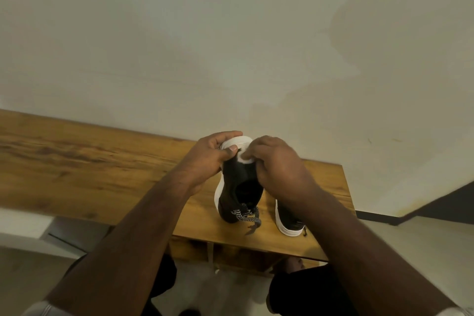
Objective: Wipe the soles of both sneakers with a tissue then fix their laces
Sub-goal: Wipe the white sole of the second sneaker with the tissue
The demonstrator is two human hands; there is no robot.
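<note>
We see a black sneaker (pixel 239 187) with a white sole stood on end, toe down on the wood, heel uppermost, its black-and-white laces (pixel 245 214) hanging loose near the toe. A small white tissue (pixel 245 158) lies against its heel. The second sneaker (pixel 289 220), also black with a white sole, rests flat just to its right, partly hidden.

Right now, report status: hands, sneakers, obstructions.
Left hand grips held sneaker. Right hand pinches tissue at its sole. Second sneaker on table.
</note>
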